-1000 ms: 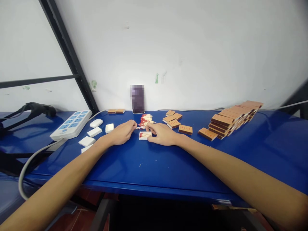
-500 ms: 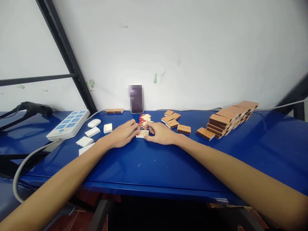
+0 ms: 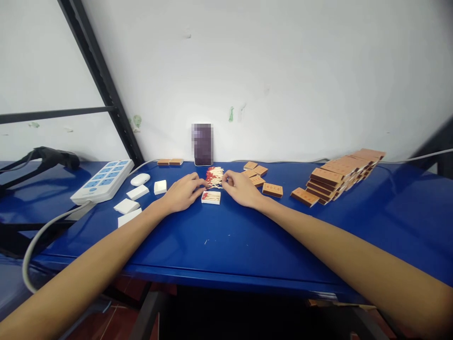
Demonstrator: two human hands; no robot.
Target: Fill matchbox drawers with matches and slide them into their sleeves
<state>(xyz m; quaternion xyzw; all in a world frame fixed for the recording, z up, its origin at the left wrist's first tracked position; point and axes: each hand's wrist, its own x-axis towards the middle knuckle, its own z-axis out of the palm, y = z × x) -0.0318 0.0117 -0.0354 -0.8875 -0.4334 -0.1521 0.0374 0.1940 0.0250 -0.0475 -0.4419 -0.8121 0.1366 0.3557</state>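
Note:
A loose pile of red-headed matches (image 3: 214,175) lies on the blue table. Just in front of it sits a small white matchbox tray (image 3: 211,201), open at the top, with several matches inside. My left hand (image 3: 184,192) is at the pile's left side, its bent fingertips on the red heads at the near edge. Across from it, my right hand (image 3: 241,188) has curled fingers and thumb at the plain stick ends. A few matches at the near edge span between the two sets of fingertips. Neither hand touches the tray.
Empty white trays (image 3: 160,187) and a white rounded case (image 3: 140,179) lie left, by a power strip (image 3: 103,181). Brown matchbox sleeves (image 3: 272,190) lie right, before a leaning stack of matchboxes (image 3: 329,176). A phone (image 3: 203,145) leans on the wall.
Both hands have moved off the white tray and forward to the near edge of the match pile. The tray with its matches now stands uncovered on the table.

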